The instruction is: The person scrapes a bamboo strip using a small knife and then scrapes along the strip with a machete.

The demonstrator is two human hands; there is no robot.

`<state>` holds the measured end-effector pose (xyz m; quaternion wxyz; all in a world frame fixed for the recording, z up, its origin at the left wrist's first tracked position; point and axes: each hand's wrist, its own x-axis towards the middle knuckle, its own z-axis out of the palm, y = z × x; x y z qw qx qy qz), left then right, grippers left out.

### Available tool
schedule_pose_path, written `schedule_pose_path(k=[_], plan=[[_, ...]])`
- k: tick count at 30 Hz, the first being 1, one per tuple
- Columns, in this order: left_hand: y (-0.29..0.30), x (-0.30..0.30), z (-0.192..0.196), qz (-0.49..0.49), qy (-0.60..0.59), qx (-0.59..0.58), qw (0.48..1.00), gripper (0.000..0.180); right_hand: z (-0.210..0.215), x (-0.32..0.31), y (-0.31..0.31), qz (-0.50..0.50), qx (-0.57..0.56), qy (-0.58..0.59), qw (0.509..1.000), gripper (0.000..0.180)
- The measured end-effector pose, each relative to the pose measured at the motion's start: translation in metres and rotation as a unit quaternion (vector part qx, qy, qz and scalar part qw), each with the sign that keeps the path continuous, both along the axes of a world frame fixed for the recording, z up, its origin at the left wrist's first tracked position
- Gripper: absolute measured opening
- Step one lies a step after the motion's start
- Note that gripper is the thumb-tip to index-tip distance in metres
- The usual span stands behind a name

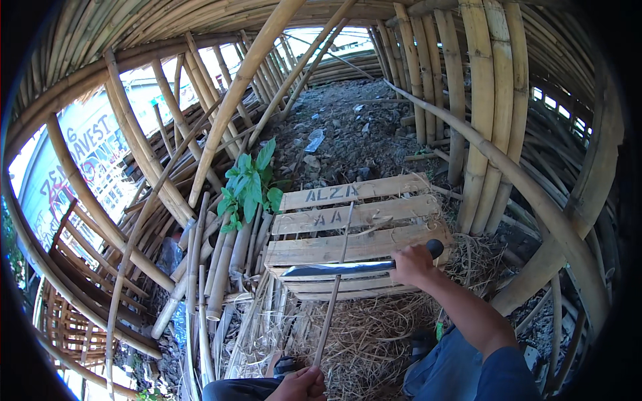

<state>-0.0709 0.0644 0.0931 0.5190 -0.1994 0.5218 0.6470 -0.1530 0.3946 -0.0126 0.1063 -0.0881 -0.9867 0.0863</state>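
My right hand (410, 266) is closed round the black handle of a machete (361, 268), its blade pointing left. The blade lies level across a thin bamboo stick (327, 321); whether the edge touches it I cannot tell. Down at the lower edge, my left hand (299, 385) is closed on the near end of that stick. From there the stick slants up and away, over an upturned wooden slatted crate (314, 251). Another thin strip (370, 228) lies on the crate's slats.
Dry shavings (361, 334) cover the ground around my feet. Left of the crate stand a leafy green plant (249, 187) and several cut bamboo poles (241, 250). A long bent pole (495, 157) crosses on the right. Rubble and soil (334, 127) stretch behind, between upright bamboo posts (495, 113).
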Motion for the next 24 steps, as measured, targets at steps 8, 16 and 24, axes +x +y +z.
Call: schedule_pose_path(k=[8,16,24], plan=[[-0.002,0.018,-0.013,0.037,0.051,-0.052,0.997,0.027,-0.004,0.021,-0.036,0.093,-0.021,0.006,0.995,0.027],[-0.014,0.030,-0.071,0.029,0.090,-0.082,0.992,0.027,-0.021,0.025,-0.052,0.097,-0.032,0.014,0.995,0.021],[-0.027,0.050,-0.094,-0.059,0.249,-0.135,0.957,0.024,-0.013,-0.016,0.009,-0.062,0.028,-0.058,0.996,0.021]])
